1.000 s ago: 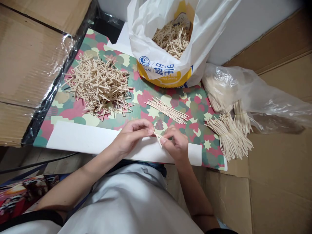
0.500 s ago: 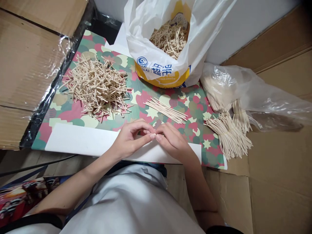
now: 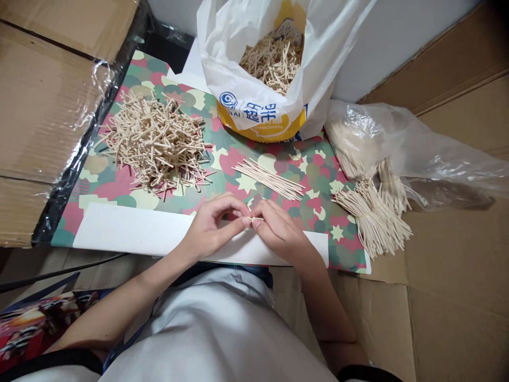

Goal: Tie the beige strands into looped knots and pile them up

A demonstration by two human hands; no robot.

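Both hands meet above the white strip at the board's front edge. My left hand [image 3: 216,223] pinches a thin pale stick [image 3: 257,218] between thumb and fingertips. From the other side my right hand [image 3: 279,228] grips the same stick, its fingers curled; most of the stick is hidden by the fingers. Just beyond the hands lies a small row of straight sticks [image 3: 270,179]. To the left is a heap of bent and looped sticks [image 3: 155,140].
A white plastic bag [image 3: 274,116] holding more bent sticks stands at the back. At right lie bundled straight sticks [image 3: 371,220] and a clear plastic bag [image 3: 417,138]. The patterned board [image 3: 222,175] lies beneath. Cardboard boxes [image 3: 51,106] are at left.
My hands stay together in nearly the same place. A bit more of the pale stick shows between the fingertips. The whole view has shifted slightly.
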